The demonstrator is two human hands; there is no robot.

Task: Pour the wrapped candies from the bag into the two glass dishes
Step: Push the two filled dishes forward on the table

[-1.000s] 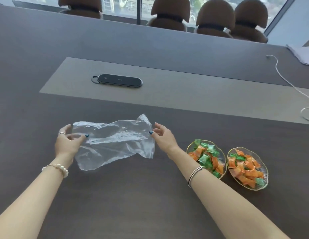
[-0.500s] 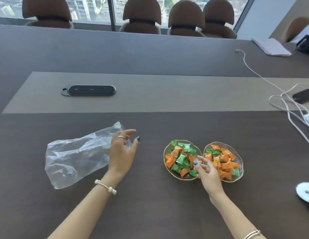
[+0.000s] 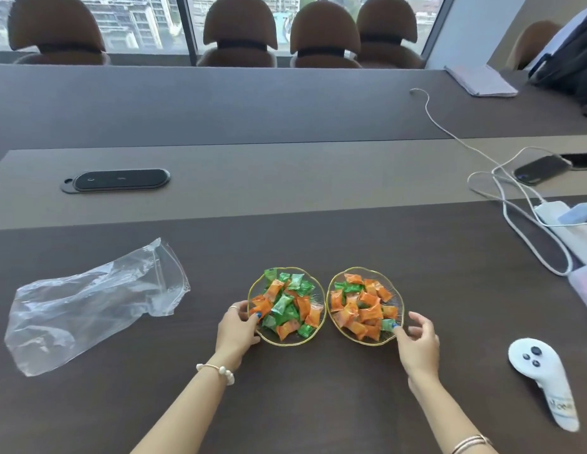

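Since there's only the head view, it all comes from there:

bag: clear plastic bag lies flat and looks empty, well off to the left of both dishes, nobody touching it. My guess is it's been put aside because the pouring is done.

candies: orange and green wrapped candies sit piled in both dishes, none loose on the table that I can see.

dishes: left glass dish and right glass dish stand side by side, rims almost touching, right in front of the person.

left hand: left hand grips the near-left rim of the left dish, thumb hooked over the edge, fingers curled round the outside, wrist low to the table.

right hand: right hand is at the near-right rim of the right dish, fingertip on the edge, other fingers loosely spread. Can't tell if it's really pinching yet.

why: looks like both hands are framing the dishes to nudge or straighten them, one each.
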